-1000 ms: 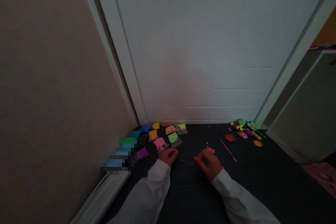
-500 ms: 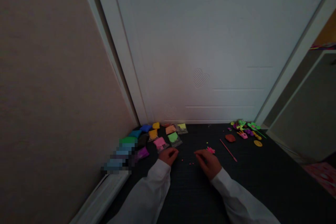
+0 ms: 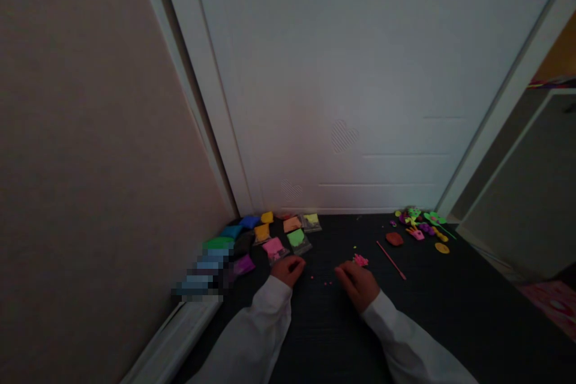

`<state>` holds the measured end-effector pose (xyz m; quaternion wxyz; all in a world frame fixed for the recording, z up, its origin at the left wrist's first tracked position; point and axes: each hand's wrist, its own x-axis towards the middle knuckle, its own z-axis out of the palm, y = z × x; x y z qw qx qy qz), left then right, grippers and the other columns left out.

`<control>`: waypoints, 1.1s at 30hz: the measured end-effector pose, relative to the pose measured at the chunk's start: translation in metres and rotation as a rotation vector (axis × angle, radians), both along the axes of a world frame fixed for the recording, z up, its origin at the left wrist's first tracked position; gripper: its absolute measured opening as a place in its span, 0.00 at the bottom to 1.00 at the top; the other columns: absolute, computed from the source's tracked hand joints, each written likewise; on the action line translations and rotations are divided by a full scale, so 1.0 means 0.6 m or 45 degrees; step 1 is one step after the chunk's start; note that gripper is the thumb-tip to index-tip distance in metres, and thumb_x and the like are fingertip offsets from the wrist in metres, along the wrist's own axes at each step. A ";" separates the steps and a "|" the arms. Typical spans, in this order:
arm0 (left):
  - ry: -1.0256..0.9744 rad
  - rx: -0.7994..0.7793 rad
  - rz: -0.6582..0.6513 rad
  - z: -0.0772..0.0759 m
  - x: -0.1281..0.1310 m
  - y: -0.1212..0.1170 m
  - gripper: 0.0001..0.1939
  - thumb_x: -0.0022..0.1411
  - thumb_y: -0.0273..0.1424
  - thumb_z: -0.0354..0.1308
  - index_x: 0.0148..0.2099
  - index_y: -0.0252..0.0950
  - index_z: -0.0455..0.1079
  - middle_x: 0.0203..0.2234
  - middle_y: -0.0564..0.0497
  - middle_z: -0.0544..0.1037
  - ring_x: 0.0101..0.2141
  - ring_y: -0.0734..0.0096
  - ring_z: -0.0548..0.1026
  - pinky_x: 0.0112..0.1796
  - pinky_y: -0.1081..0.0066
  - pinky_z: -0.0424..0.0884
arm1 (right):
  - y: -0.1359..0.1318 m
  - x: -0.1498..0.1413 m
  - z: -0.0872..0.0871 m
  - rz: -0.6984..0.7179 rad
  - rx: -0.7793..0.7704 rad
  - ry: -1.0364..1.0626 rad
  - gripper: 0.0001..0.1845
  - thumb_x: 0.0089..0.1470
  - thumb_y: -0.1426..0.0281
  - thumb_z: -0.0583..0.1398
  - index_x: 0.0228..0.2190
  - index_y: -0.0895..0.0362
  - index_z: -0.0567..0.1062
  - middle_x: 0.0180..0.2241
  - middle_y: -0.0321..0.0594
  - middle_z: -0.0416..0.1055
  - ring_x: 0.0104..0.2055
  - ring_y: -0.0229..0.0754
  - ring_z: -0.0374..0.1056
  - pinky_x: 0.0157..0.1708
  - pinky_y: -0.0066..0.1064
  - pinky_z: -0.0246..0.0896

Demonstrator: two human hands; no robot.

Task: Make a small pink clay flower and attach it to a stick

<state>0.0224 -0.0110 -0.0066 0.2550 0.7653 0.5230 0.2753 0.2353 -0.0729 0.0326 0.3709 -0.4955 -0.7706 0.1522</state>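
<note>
On the dark table, my left hand (image 3: 288, 270) is closed in a pinch just in front of the bag of pink clay (image 3: 274, 248). Whatever lies between its fingertips is too small or hidden to make out. My right hand (image 3: 358, 285) has its fingers curled together beside a pink flower-like clay piece (image 3: 360, 260); its fingertips hide anything inside. Between the two hands lie tiny red balls (image 3: 312, 278), apart from both. A thin pink modelling tool (image 3: 391, 260) rests right of my right hand, below a red lump of clay (image 3: 395, 239).
Several bags of coloured clay, among them a green one (image 3: 297, 240) and a purple one (image 3: 243, 265), lie at the left. Small clay figures (image 3: 413, 216) and a yellow disc (image 3: 442, 248) sit back right. A white panel (image 3: 342, 84) rises behind the table (image 3: 328, 336).
My right hand's fingers have curled in more, and the pink flower-like piece shows more fully. My left hand stays almost still. The view has shifted very slightly.
</note>
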 end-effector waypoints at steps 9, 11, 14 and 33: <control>0.031 0.028 0.018 0.003 0.002 0.001 0.12 0.57 0.34 0.46 0.34 0.30 0.65 0.28 0.51 0.70 0.30 0.74 0.69 0.32 0.67 0.66 | 0.005 -0.001 -0.009 -0.011 -0.023 -0.002 0.14 0.54 0.67 0.45 0.30 0.57 0.68 0.26 0.38 0.67 0.30 0.37 0.62 0.30 0.27 0.55; 0.037 0.041 0.024 0.002 0.002 0.002 0.12 0.56 0.34 0.46 0.33 0.30 0.65 0.27 0.52 0.70 0.29 0.74 0.69 0.32 0.68 0.66 | 0.006 -0.002 -0.010 -0.007 -0.030 0.010 0.13 0.54 0.68 0.45 0.31 0.57 0.67 0.27 0.38 0.67 0.30 0.36 0.62 0.30 0.26 0.55; 0.045 0.056 0.030 0.000 0.002 0.003 0.12 0.56 0.34 0.47 0.33 0.30 0.65 0.25 0.52 0.70 0.27 0.75 0.69 0.30 0.69 0.66 | 0.006 -0.004 -0.009 0.005 -0.049 0.026 0.12 0.54 0.68 0.45 0.31 0.57 0.67 0.26 0.37 0.67 0.30 0.35 0.63 0.30 0.25 0.55; 0.036 0.081 0.035 -0.011 0.002 0.007 0.11 0.56 0.33 0.47 0.33 0.30 0.65 0.26 0.52 0.70 0.27 0.76 0.68 0.29 0.70 0.66 | 0.003 -0.006 -0.006 0.061 -0.111 -0.006 0.11 0.52 0.67 0.48 0.28 0.56 0.68 0.27 0.36 0.67 0.31 0.35 0.62 0.31 0.26 0.54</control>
